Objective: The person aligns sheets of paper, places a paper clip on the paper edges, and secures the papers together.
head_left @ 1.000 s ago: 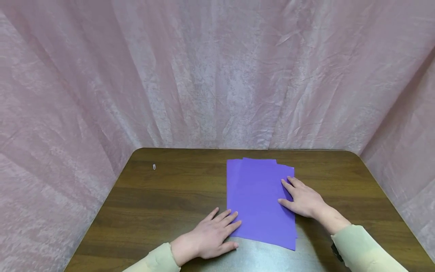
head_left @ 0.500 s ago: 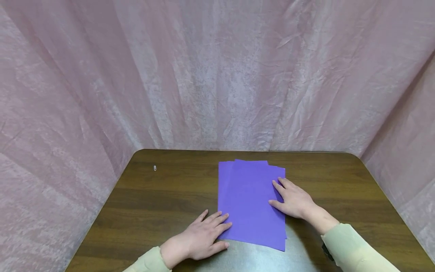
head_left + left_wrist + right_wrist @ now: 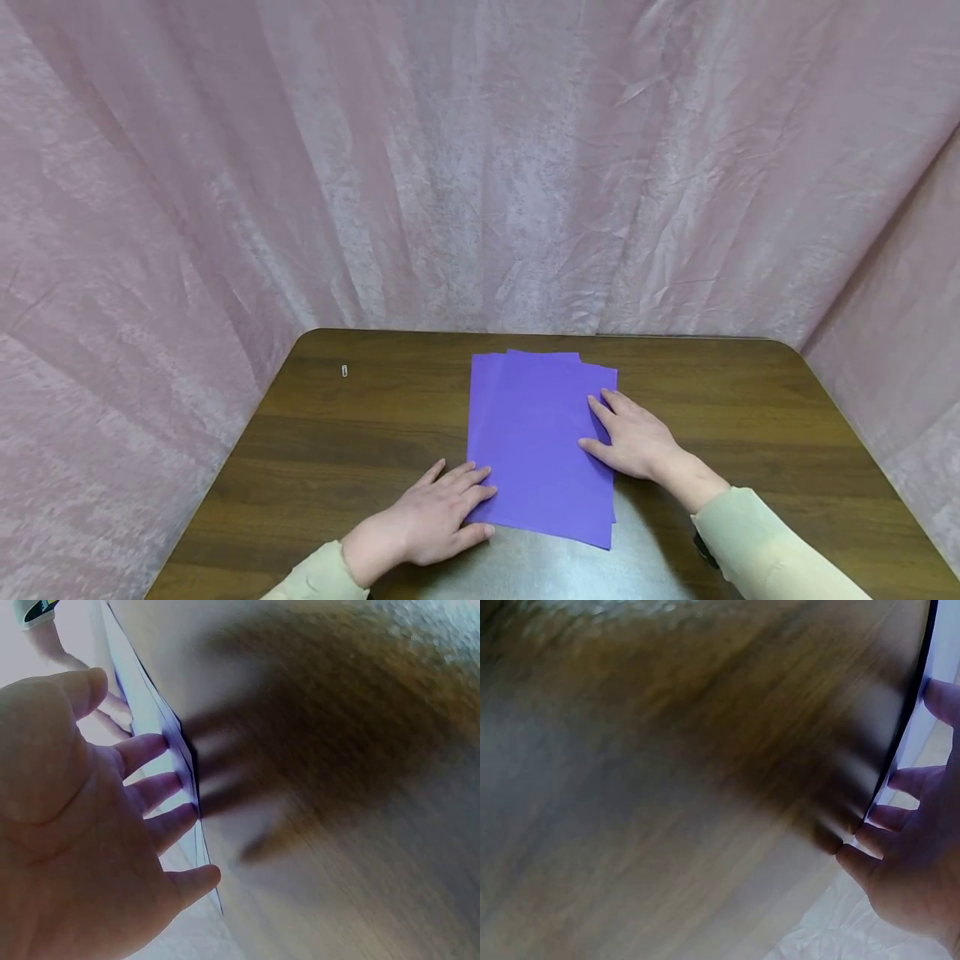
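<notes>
Several purple sheets of paper [image 3: 543, 450] lie overlapping and slightly fanned on the table, their corners out of line at the far and near edges. My left hand [image 3: 427, 517] rests palm down with spread fingers at the near left corner, fingertips on the paper. On the right edge lie the fingertips of my right hand [image 3: 633, 433], its fingers extended. In the left wrist view the left hand [image 3: 97, 817] touches the paper edge [image 3: 169, 724] with outstretched fingers. The right wrist view has the right hand [image 3: 922, 825] along the opposite paper edge [image 3: 911, 739].
A small paper clip [image 3: 344, 371] lies at the far left of the brown wooden table [image 3: 360, 433]. Pink curtains [image 3: 480, 167] hang behind the table and along its sides. Glare brightens the tabletop at the near middle.
The purple sheets have slid left across the table, together with both hands, which keep their places on the edges. The paper clip stays in place.
</notes>
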Available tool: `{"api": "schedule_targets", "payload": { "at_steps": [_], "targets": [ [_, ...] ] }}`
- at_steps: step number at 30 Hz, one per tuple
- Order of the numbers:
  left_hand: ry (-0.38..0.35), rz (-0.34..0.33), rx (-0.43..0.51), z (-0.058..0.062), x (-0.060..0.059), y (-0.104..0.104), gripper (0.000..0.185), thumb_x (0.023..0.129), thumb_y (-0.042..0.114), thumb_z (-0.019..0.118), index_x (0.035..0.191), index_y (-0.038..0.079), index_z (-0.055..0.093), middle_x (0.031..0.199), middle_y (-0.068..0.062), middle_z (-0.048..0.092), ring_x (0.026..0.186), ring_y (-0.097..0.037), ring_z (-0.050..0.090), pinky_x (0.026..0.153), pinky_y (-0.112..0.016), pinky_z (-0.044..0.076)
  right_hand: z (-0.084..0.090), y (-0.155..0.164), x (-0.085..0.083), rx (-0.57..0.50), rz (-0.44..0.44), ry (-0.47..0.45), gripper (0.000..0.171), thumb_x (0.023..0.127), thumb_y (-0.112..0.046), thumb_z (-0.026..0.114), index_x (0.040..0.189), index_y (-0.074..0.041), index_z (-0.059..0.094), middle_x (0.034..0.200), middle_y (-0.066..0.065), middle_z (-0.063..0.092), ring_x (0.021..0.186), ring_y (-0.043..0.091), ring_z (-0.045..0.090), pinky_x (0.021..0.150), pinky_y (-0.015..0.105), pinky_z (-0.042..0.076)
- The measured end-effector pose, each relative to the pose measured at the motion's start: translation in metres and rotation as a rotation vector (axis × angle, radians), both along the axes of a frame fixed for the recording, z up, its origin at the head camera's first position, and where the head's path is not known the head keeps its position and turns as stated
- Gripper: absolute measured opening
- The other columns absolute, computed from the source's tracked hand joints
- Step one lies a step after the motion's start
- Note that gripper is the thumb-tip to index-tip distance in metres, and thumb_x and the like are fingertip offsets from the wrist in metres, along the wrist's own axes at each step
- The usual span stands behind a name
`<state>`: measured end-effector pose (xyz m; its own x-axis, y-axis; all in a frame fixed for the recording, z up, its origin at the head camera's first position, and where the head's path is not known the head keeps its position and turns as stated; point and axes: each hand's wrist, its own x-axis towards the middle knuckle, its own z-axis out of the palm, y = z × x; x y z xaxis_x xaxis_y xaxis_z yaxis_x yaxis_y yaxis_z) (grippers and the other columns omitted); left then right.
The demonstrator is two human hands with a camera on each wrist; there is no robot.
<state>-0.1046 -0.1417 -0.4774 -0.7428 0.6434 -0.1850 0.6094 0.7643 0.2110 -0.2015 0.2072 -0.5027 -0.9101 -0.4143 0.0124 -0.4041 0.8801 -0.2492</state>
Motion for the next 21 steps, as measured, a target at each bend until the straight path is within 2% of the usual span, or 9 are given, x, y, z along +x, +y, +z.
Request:
{"api": "schedule_targets", "payload": {
  "at_steps": [6, 11, 16, 18, 21],
  "targets": [
    [0.028, -0.006, 0.047, -0.001, -0.006, 0.002, 0.056, 0.105, 0.058, 0.043, 0.141, 0.019, 0.06, 0.154, -0.003, 0.047, 0.144, -0.024, 0.04, 0.117, -0.058, 0.03, -0.002, -0.003, 0.0, 0.001, -0.006, 0.003, 0.081, 0.096, -0.056, 0.061, 0.151, 0.002, 0.046, 0.156, 0.03, 0.037, 0.145, 0.047, 0.034, 0.114, 0.06, 0.031],
    [0.041, -0.017, 0.059, 0.003, -0.013, 0.005, 0.053, 0.106, 0.057, 0.043, 0.132, 0.017, 0.066, 0.146, -0.006, 0.055, 0.137, -0.025, 0.048, 0.113, -0.052, 0.037, -0.004, -0.003, 0.0, -0.019, -0.001, 0.005, 0.079, 0.098, -0.053, 0.06, 0.15, 0.005, 0.045, 0.156, 0.032, 0.036, 0.145, 0.049, 0.032, 0.115, 0.06, 0.029],
    [-0.061, 0.009, 0.135, 0.01, -0.023, 0.008, 0.054, 0.108, 0.053, 0.04, 0.131, 0.013, 0.068, 0.138, -0.005, 0.061, 0.131, -0.025, 0.053, 0.11, -0.044, 0.041, 0.002, -0.002, 0.004, -0.102, -0.018, -0.041, 0.07, 0.101, -0.041, 0.061, 0.15, 0.007, 0.045, 0.156, 0.034, 0.033, 0.146, 0.05, 0.029, 0.116, 0.062, 0.028],
    [-0.126, 0.056, 0.214, 0.012, -0.03, 0.007, 0.055, 0.109, 0.051, 0.037, 0.133, 0.011, 0.067, 0.136, -0.005, 0.062, 0.13, -0.024, 0.055, 0.109, -0.043, 0.043, 0.006, -0.002, 0.006, -0.153, -0.033, -0.065, 0.066, 0.103, -0.035, 0.061, 0.15, 0.007, 0.044, 0.156, 0.034, 0.033, 0.146, 0.05, 0.029, 0.116, 0.062, 0.028],
    [-0.224, 0.167, 0.379, 0.017, -0.04, 0.003, 0.057, 0.11, 0.049, 0.036, 0.139, 0.007, 0.062, 0.139, -0.007, 0.06, 0.134, -0.026, 0.052, 0.111, -0.046, 0.041, 0.013, -0.001, 0.009, -0.252, -0.048, -0.097, 0.062, 0.104, -0.027, 0.06, 0.15, 0.009, 0.041, 0.155, 0.036, 0.034, 0.144, 0.052, 0.03, 0.115, 0.063, 0.029]
  ]
}}
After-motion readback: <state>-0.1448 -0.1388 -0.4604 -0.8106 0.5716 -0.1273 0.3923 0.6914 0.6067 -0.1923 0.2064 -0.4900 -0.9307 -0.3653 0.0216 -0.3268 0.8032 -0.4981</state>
